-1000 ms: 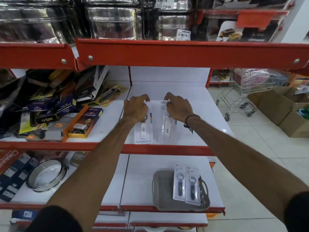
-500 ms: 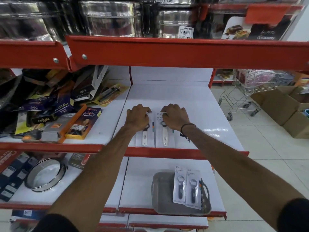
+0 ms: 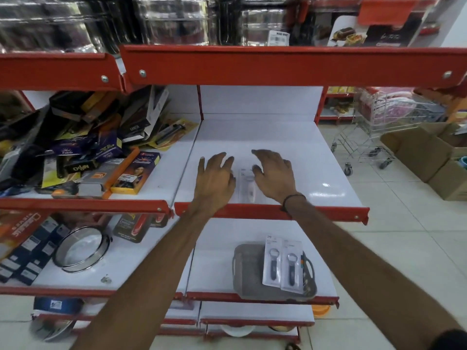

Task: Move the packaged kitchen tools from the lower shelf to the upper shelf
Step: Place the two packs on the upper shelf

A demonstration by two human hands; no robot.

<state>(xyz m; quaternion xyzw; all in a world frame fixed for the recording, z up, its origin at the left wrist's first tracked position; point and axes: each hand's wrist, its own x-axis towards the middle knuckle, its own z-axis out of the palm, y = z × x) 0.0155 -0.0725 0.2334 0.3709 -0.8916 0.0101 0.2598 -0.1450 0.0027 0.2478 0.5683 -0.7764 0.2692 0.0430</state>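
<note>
Two packaged tools with dark handles (image 3: 281, 266) lie side by side on a grey tray (image 3: 249, 271) on the lower shelf (image 3: 214, 253). On the upper white shelf (image 3: 290, 150), a clear pack with a white-handled tool (image 3: 247, 185) lies flat between my hands. A second such pack is hidden under my left hand (image 3: 214, 180). My left hand hovers with fingers spread and holds nothing. My right hand (image 3: 274, 175) is just right of the visible pack, fingers apart, empty.
Boxed goods (image 3: 101, 152) are piled on the upper shelf's left section. A round steel sieve (image 3: 80, 248) sits lower left. Steel pots (image 3: 177, 21) fill the top shelf. A shopping trolley (image 3: 384, 122) and cardboard boxes (image 3: 429, 152) stand on the floor at right.
Both hands laid the two white-handled packs flat on the upper shelf, then let go and opened their fingers above them.
</note>
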